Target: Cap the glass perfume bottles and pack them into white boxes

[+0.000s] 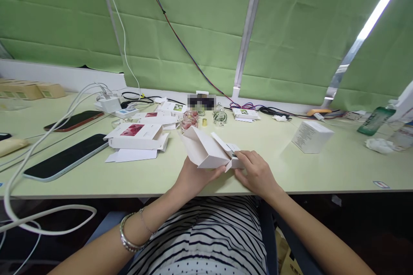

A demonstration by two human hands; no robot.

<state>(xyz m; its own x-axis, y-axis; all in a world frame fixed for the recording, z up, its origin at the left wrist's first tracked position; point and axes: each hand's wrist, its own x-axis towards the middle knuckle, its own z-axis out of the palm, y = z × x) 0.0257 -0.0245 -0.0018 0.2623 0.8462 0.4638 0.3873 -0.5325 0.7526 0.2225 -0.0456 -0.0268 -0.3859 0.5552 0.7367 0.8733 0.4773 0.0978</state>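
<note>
My left hand (pixel 196 176) is closed around an unfolded white cardboard box (pixel 211 154), tilted above the table's front edge with its open end toward the upper left. At the box's right end, my right hand (pixel 256 172) grips a smaller white box-like piece (pixel 237 162) that meets the open flaps. Whether this piece is part of the same box, I cannot tell. Behind the hands stand a glass jar with pink contents (pixel 189 120), a small gold cap (pixel 204 123) and a clear glass bottle (pixel 220 116).
Flattened white boxes with red pictures (pixel 135 135) lie on the left beside a phone (pixel 67 157) and white cables (pixel 48 137). A closed white box (pixel 312 137) stands right, near a green bottle (pixel 376 121). Cords (pixel 274 111) run along the back wall.
</note>
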